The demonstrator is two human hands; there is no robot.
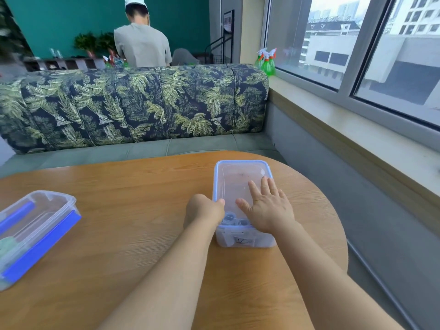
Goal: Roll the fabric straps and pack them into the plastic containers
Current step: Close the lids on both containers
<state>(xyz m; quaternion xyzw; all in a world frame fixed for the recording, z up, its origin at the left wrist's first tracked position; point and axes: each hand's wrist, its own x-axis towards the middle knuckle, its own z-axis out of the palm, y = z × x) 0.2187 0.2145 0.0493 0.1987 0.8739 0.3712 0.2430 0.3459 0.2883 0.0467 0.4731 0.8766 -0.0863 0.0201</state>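
A clear plastic container (pixel 240 240) with a blue-rimmed lid (pixel 240 173) stands on the wooden table (pixel 133 210) right of centre. Rolled pale straps (pixel 229 219) show faintly through the lid near its front. My right hand (pixel 267 206) lies flat on the lid with fingers spread and straight. My left hand (pixel 204 211) grips the container's left edge, fingers curled round the rim. A second clear container (pixel 35 232) with blue clips sits at the table's left edge, lid on, with something pale green inside.
A leaf-patterned sofa back (pixel 133 108) runs behind the table. A window sill (pixel 357 129) with green spray bottles (pixel 266 61) lies to the right. A person in a grey shirt (pixel 142 44) stands behind the sofa, facing away.
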